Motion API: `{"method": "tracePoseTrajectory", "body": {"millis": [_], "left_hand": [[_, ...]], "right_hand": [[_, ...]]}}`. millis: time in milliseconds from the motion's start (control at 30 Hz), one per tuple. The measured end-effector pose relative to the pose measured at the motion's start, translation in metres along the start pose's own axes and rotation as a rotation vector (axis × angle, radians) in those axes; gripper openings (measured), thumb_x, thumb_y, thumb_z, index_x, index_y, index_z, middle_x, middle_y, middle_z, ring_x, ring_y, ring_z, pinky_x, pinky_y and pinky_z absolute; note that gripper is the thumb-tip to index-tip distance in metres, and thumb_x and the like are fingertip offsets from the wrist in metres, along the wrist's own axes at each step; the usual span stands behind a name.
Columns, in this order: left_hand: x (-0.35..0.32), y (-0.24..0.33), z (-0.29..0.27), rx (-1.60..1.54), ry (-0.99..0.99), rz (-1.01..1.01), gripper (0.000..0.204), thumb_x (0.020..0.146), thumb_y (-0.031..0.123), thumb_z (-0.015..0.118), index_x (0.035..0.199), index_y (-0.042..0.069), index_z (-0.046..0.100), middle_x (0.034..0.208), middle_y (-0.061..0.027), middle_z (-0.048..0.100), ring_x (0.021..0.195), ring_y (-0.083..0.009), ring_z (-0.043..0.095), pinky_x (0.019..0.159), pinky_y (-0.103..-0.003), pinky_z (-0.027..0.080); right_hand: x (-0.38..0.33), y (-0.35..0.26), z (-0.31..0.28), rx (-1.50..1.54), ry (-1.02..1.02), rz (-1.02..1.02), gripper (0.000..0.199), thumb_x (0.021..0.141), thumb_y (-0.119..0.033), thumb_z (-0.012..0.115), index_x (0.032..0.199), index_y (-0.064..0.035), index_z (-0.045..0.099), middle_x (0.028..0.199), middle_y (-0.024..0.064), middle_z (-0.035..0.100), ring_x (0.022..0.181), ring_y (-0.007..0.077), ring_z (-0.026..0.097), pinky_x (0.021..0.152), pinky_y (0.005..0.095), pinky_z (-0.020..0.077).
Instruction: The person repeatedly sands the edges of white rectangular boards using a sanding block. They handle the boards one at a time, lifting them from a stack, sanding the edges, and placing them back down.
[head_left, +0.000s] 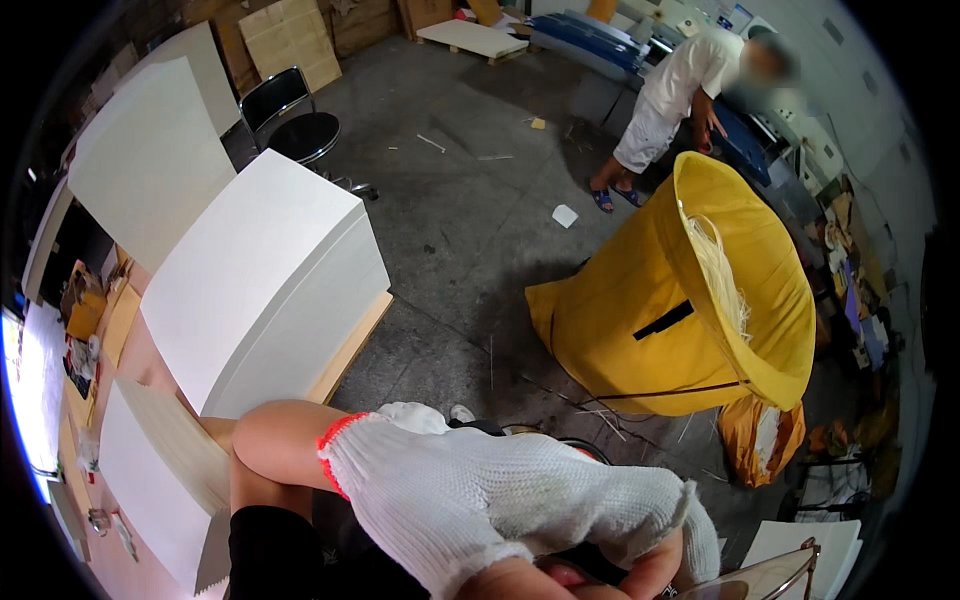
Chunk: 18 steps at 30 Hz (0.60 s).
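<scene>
My left hand (540, 495) wears a white knitted glove with a red cuff edge, and bare fingertips come out of it. The bent left arm (285, 440) reaches in from the lower left and crosses to the lower right, close to the camera. Its fingers curl downward at the lower edge; whatever they hold, if anything, is hidden. Beside them at the lower right is part of a pair of glasses (808, 555) with a thin frame; I cannot tell if the hand touches it. My right hand cannot be made out.
Tall stacks of white sheets (255, 270) stand on the left, one on a wooden board. Beyond them is a black chair (305, 135). A large yellow bag (620, 330) holding pale strips stands right, beside an orange bag (760, 440). Another person (680, 85) bends over blue machinery behind.
</scene>
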<state>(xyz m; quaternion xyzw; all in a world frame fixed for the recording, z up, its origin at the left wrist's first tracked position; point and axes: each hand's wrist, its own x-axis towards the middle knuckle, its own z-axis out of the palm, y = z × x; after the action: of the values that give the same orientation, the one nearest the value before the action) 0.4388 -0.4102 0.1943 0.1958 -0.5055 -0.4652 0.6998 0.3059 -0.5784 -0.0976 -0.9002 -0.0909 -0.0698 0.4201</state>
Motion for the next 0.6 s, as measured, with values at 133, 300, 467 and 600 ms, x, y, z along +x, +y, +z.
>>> {"method": "tracePoseTrajectory", "body": {"millis": [133, 300, 467, 600], "left_hand": [[0.003, -0.005, -0.001, -0.020, -0.027, 0.064, 0.026, 0.093, 0.028, 0.067, 0.095, 0.002, 0.067, 0.122, -0.0171, 0.058, 0.118, -0.0293, 0.055, 0.099, -0.041, 0.043], [0.006, -0.012, -0.002, -0.124, -0.040, 0.146, 0.022, 0.094, 0.022, 0.064, 0.092, 0.001, 0.066, 0.121, -0.0190, 0.056, 0.121, -0.0354, 0.054, 0.102, -0.045, 0.042], [0.005, -0.025, 0.003, -0.218, -0.066, 0.350, 0.018, 0.094, 0.017, 0.061, 0.089, 0.000, 0.064, 0.120, -0.0209, 0.054, 0.124, -0.0414, 0.052, 0.105, -0.049, 0.041], [0.010, -0.031, -0.013, 0.060, -0.141, 0.489, 0.013, 0.093, 0.015, 0.062, 0.093, 0.003, 0.066, 0.116, -0.0193, 0.054, 0.133, -0.0449, 0.047, 0.114, -0.052, 0.036]], "right_hand": [[0.005, 0.003, -0.001, -0.003, -0.003, -0.014, 0.028, 0.086, -0.024, 0.062, 0.108, -0.0089, 0.070, 0.092, 0.0141, 0.069, 0.085, 0.0346, 0.067, 0.077, 0.0457, 0.0522], [0.018, 0.004, 0.004, 0.001, 0.001, -0.041, 0.028, 0.087, -0.025, 0.062, 0.109, -0.0092, 0.069, 0.092, 0.0142, 0.069, 0.085, 0.0347, 0.067, 0.076, 0.0459, 0.0522], [0.025, 0.007, 0.012, 0.013, 0.000, -0.067, 0.028, 0.088, -0.025, 0.062, 0.110, -0.0096, 0.069, 0.091, 0.0143, 0.068, 0.085, 0.0348, 0.067, 0.075, 0.0461, 0.0523], [0.029, 0.006, 0.018, 0.026, -0.035, -0.092, 0.028, 0.088, -0.025, 0.061, 0.110, -0.0099, 0.068, 0.091, 0.0144, 0.068, 0.085, 0.0348, 0.067, 0.075, 0.0462, 0.0524]]}}
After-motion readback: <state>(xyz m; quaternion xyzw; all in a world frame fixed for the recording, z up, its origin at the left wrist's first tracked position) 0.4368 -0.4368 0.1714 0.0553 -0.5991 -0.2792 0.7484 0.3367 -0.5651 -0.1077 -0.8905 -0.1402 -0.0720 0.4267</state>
